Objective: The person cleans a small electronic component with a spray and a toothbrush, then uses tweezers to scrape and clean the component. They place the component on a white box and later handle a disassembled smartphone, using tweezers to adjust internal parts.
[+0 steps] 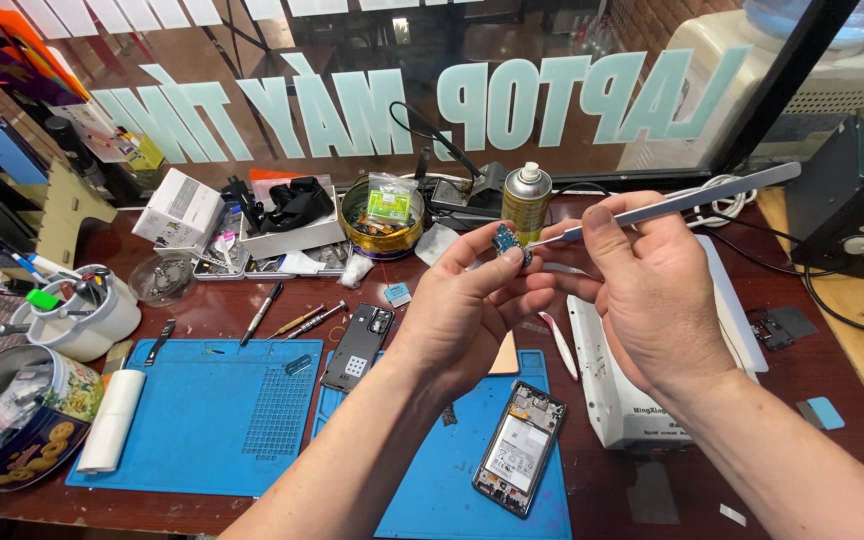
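Both hands are raised above the desk (832, 330): the left hand (462, 305) has its grip pressed together on a small blue circuit board (505, 240), pinched between thumb and fingertips. The right hand (647, 290) pinches long grey tweezers (672, 203), their tip touching the board. Below, an opened phone (520, 448) lies on a blue mat (212, 415).

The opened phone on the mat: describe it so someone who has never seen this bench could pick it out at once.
Start at the blue work mat on the dark red table, under the person's forearms. The opened phone lies tilted on that mat's right part, insides up, showing a pale battery in a dark frame. The other dark phone part, up left, shows a closed back with camera holes instead.
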